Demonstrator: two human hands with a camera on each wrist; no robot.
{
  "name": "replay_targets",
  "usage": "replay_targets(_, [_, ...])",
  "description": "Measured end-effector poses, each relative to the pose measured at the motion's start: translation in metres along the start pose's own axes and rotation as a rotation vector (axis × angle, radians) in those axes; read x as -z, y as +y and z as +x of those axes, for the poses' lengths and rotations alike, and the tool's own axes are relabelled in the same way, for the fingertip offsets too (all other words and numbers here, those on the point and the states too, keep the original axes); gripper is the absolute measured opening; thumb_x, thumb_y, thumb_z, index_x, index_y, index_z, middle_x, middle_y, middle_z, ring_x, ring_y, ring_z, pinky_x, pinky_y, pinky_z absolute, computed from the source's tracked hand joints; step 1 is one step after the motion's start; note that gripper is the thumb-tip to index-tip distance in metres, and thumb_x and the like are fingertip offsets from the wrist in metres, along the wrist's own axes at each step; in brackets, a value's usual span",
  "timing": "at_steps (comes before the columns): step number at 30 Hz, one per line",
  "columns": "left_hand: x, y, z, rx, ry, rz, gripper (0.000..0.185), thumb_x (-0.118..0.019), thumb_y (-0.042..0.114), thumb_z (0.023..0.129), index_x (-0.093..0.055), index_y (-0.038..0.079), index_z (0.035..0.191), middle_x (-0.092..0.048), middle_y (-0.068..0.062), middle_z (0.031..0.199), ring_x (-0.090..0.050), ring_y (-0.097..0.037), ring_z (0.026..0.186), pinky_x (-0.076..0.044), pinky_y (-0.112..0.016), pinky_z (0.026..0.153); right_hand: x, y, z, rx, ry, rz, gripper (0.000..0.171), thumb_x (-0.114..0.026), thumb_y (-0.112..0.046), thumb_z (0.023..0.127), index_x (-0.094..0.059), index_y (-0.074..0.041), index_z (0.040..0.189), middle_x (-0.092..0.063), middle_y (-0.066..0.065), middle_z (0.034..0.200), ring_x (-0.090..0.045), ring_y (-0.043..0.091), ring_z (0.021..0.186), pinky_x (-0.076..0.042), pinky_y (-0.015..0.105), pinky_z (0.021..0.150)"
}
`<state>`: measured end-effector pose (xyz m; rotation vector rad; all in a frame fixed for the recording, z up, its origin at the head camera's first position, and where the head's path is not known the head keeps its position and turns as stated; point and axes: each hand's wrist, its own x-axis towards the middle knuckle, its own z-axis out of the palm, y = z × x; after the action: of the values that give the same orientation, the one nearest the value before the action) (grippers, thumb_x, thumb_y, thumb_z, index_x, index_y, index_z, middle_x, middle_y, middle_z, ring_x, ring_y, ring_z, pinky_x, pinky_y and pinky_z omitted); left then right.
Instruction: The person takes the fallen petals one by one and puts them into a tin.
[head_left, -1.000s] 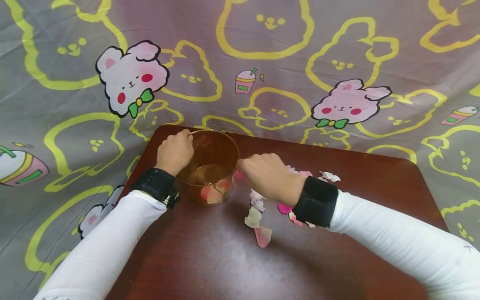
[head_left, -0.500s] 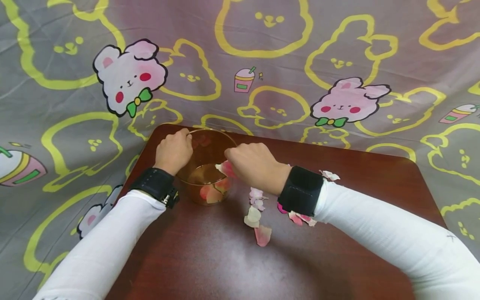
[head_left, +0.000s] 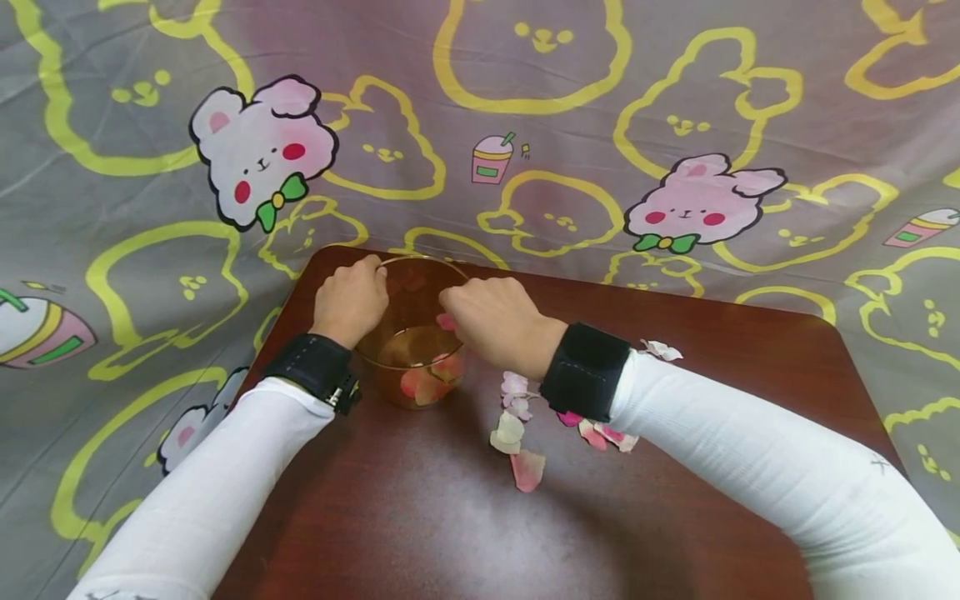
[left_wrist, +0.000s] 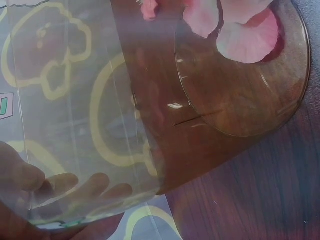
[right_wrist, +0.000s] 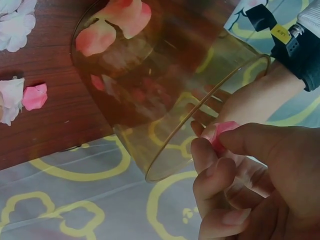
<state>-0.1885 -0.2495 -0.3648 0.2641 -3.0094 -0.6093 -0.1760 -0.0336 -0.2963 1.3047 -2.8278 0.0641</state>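
The desk is small and the glass cup stands at its 11 o'clock corner, close to the rounded edge where the cartoon-print cloth drops away. That is the main hazard: a sideways nudge toward 9 or 12 o'clock could tip the tall cup off the wood. The left hand guards against this, its fingers wrapped round the cup's far wall at 9 o'clock. Open room lies toward 5 and 6 o'clock, where the wood is bare.

The right hand hovers over the cup's rim at 3 o'clock, thumb and fingers pinching a pink petal just above the mouth. The petal is light; let go off-centre, it might catch on the rim or flutter outside. The right sleeve passes low over the loose petals scattered at 4 o'clock of the cup, and a dragging forearm could sweep them toward the desk's edge. Several petals in the cup already lie on its bottom.
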Motion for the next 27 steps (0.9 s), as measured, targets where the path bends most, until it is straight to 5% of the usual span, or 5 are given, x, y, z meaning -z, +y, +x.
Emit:
replay_targets(12, [0.000, -0.001, 0.000, 0.000, 0.013, 0.002, 0.033, -0.039, 0.022, 0.108, -0.058, 0.001, 0.125, -0.066, -0.034, 0.117, -0.064, -0.056, 0.106, -0.050, -0.065, 0.083, -0.001, 0.001, -0.001, 0.029, 0.006, 0.006, 0.010, -0.071, -0.020, 0.094, -0.068, -0.012, 0.091, -0.067, 0.004, 0.077, -0.066, 0.023, 0.073, -0.051, 0.041, 0.059])
replay_targets(27, [0.000, 0.000, -0.002, -0.003, 0.015, 0.003, 0.033, -0.040, 0.022, 0.108, -0.058, 0.001, 0.125, -0.067, -0.034, 0.115, -0.064, -0.056, 0.103, -0.050, -0.065, 0.081, -0.002, 0.006, -0.010, 0.016, 0.011, 0.025, 0.015, -0.072, -0.026, 0.094, -0.067, -0.013, 0.088, -0.063, 0.002, 0.072, -0.064, 0.021, 0.072, -0.046, 0.037, 0.057])
